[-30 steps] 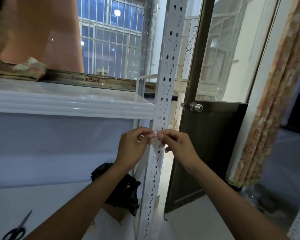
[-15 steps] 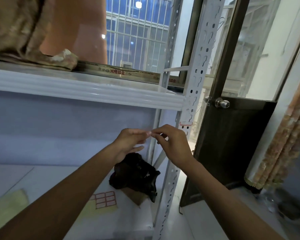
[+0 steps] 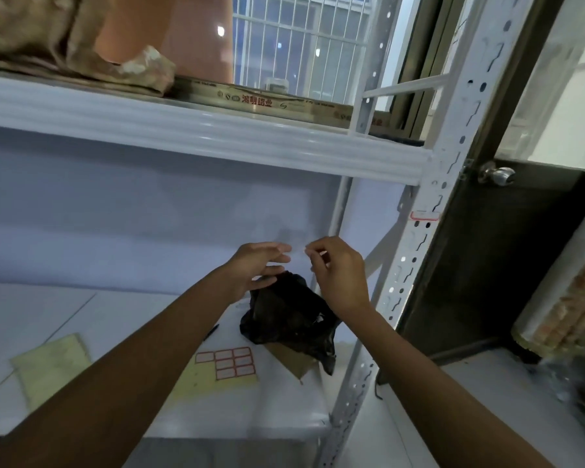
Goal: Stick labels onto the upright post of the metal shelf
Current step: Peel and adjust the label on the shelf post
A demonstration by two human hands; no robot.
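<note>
Low in the foreground, on the lower shelf board [image 3: 81, 309], the label sheet [image 3: 234, 363] lies flat: small red-bordered stickers on a yellow backing, just beside a crumpled black bag [image 3: 291, 319]. Such stickers are likely feather-light, limp and tacky on one face, prone to curl or stick to themselves. Each is best lifted by a corner and held only at its edges, so the glue stays clean. Above the bag the left hand [image 3: 257, 268] hangs with fingers loose and nearly straight, gripping nothing. The right hand [image 3: 340, 278] has thumb and forefinger drawn together close to the left fingertips; whether a label sits in that pinch is too small to tell. Farther right rises the upright post [image 3: 406, 265], white, stiff and slotted, well apart from both hands. One stuck label [image 3: 425, 215] lies across its face just below the upper shelf beam [image 3: 217, 140]; the bare strips between slots look the surest ground for another. Beyond are a door knob [image 3: 497, 174] and a barred window [image 3: 301, 45]
</note>
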